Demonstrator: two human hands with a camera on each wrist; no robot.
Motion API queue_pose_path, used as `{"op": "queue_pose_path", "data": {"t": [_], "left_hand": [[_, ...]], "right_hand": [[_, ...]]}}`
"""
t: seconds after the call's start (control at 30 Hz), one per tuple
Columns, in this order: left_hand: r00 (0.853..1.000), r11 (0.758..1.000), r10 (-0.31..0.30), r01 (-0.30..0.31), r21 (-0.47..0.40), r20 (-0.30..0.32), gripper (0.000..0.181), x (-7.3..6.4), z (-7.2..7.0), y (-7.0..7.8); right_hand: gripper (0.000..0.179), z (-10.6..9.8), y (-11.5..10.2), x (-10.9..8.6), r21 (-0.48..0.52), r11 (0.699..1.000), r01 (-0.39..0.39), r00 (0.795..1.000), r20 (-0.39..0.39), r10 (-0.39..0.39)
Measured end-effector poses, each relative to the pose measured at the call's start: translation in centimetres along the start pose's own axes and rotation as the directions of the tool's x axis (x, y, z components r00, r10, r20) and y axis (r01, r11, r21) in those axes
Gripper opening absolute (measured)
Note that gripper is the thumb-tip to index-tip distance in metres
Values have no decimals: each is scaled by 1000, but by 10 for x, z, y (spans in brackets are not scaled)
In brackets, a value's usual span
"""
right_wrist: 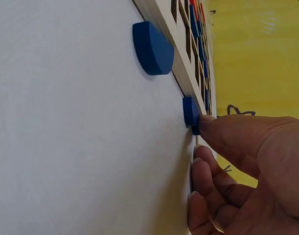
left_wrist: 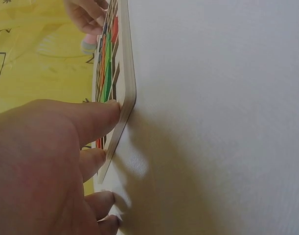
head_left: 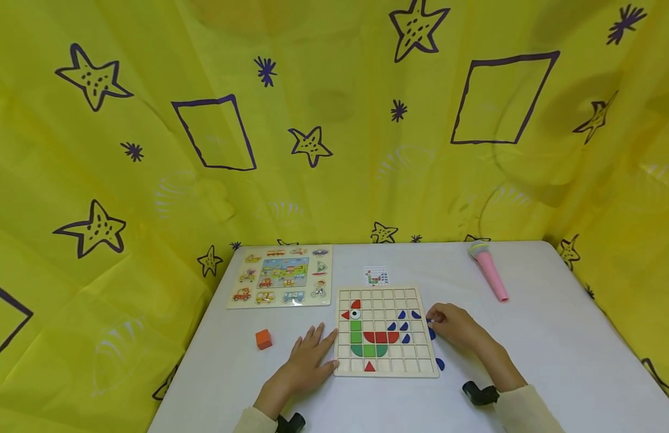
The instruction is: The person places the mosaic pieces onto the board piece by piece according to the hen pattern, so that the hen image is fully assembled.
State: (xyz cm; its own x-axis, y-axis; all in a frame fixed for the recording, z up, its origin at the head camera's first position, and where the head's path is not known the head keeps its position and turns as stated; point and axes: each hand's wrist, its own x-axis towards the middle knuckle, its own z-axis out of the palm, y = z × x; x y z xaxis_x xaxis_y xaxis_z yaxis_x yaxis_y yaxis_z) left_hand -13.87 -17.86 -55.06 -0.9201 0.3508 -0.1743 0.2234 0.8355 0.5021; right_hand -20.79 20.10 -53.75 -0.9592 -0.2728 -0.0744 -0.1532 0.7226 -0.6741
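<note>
A wooden grid board (head_left: 410, 365) carries coloured flat pieces laid out as a bird with blue tail pieces. My left hand (head_left: 308, 361) spreads its fingers at the board's left edge; in the left wrist view the thumb (left_wrist: 103, 117) presses on the rim. By the right edge, my right hand (head_left: 458, 328) pinches a blue half-round piece (right_wrist: 195, 130) between thumb and fingers, the fingertips partly hidden. Another blue half-round piece (right_wrist: 189, 111) lies just beside it. Nearer me, a third blue half-round piece (head_left: 440, 364) lies on the table against the board.
A small picture card (head_left: 376, 276) lies behind the board, showing a similar bird. To the left are a vehicle picture puzzle (head_left: 237, 300) and an orange cube (head_left: 263, 339). A pink microphone (head_left: 491, 273) lies at the back right. Yellow cloth (head_left: 334, 198) hangs behind the white table (head_left: 204, 373).
</note>
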Motion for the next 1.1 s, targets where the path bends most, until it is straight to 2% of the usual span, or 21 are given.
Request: {"op": "queue_pose_path", "data": {"t": [0.23,0.4,0.7,0.87,1.1], "left_hand": [[1000,1000,-7,7,0,7,69,-1,-1,1],[1000,1000,-5,5,2,6,68,-1,-1,1],[1000,1000,0,0,4,2,68,-2,-2,1],[1000,1000,0,0,-1,7,68,-1,-1,1],[1000,1000,7,-7,-4,7,68,-1,-3,2]], "right_hand": [[5,-1,3,-3,-27,999,-39,999,-28,38],[11,1,1,-3,-3,997,-80,996,-38,80],[2,-1,-2,-3,3,996,-88,996,-26,88],[6,-4,-1,-4,-24,993,-115,992,-55,114],[18,-1,-1,-3,-20,991,-132,990,-56,130]]}}
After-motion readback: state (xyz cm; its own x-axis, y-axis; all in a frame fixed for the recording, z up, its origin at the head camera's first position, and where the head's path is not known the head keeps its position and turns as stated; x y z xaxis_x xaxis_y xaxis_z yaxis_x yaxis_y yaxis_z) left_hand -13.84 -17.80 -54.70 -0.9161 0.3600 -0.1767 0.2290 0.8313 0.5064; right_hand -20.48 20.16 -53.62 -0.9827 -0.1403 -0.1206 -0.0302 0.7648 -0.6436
